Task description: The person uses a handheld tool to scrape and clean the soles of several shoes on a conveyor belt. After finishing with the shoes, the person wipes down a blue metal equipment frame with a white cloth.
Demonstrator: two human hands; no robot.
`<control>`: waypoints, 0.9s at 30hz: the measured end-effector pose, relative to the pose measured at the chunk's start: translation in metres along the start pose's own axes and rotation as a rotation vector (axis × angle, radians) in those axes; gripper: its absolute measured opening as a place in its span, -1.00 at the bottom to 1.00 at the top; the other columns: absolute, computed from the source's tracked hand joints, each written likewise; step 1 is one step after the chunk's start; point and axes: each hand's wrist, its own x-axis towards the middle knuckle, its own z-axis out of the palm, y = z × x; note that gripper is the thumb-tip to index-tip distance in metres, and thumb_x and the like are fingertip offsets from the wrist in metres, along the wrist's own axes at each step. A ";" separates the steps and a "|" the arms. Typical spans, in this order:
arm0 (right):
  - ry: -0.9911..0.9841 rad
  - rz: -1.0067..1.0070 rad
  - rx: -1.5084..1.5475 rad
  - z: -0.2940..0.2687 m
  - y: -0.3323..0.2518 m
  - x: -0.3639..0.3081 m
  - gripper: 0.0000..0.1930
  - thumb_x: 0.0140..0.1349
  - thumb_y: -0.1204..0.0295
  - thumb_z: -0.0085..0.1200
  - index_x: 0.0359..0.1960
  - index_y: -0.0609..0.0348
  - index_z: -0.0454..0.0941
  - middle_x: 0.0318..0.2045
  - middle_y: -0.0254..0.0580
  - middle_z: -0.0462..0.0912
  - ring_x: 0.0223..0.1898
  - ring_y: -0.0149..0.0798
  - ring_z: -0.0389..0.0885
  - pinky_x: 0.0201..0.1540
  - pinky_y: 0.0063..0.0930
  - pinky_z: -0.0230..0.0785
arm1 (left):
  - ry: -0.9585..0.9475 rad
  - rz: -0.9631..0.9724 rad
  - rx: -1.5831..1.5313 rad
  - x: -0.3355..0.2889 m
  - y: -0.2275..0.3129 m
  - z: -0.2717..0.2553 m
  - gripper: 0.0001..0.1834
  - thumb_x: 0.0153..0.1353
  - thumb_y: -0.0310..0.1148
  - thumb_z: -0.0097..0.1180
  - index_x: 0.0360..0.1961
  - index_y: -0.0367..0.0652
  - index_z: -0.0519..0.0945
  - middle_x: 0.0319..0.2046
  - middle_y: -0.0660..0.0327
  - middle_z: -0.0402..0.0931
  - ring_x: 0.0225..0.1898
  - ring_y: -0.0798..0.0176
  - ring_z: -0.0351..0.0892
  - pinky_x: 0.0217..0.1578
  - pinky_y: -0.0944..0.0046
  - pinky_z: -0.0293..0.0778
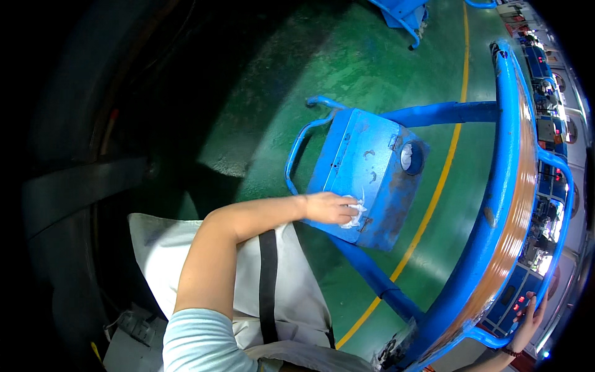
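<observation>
My left hand [333,208] is closed on a crumpled white cloth or tissue [356,214]. It presses this onto the top of a blue metal box [365,155], near the box's lower edge. Worn, scraped patches mark the blue paint, and a round opening with something white inside sits at one end. Far to the right, my right hand [528,319] grips a blue tubular rail [561,239]. That rail runs beside a large curved blue frame [496,204] bearing a ridged copper-brown band [509,242].
Blue tubes [372,273] link the box to the curved frame. A curved blue handle [291,164] juts from the box's left side. Yellow line [427,217] crosses the green floor [347,56]. Another blue metal piece [403,12] stands farther off. Machines [539,68] line the right; the left is dark.
</observation>
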 end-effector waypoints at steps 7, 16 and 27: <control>0.021 -0.025 -0.015 0.004 0.002 0.000 -0.57 0.08 0.29 -0.16 0.02 0.08 0.14 -0.40 -0.30 0.42 -0.70 -0.67 0.21 -0.74 -0.87 0.05 | 0.434 -0.597 0.054 0.056 -0.106 0.005 -0.82 -0.17 -0.53 -0.13 -0.44 -0.22 0.41 -0.33 0.11 0.39 -0.24 0.07 0.33 -0.23 0.22 0.29; 0.023 -0.030 -0.044 0.002 -0.002 -0.004 -0.56 0.09 0.27 -0.17 0.02 0.08 0.13 -0.38 -0.27 0.42 -0.71 -0.66 0.20 -0.74 -0.87 0.05 | 0.136 -0.179 -0.096 0.034 -0.011 0.028 -0.75 -0.15 -0.51 -0.11 -0.34 -0.17 0.38 -0.19 0.15 0.29 -0.12 0.09 0.25 -0.14 0.23 0.25; 0.059 -0.034 -0.045 0.005 -0.003 -0.003 -0.58 0.09 0.30 -0.17 0.00 0.10 0.16 -0.41 -0.26 0.43 -0.70 -0.65 0.21 -0.74 -0.86 0.07 | 0.354 -0.574 0.123 0.072 -0.128 0.002 -0.79 -0.16 -0.50 -0.17 -0.41 -0.20 0.41 -0.36 0.12 0.38 -0.24 0.11 0.32 -0.25 0.24 0.30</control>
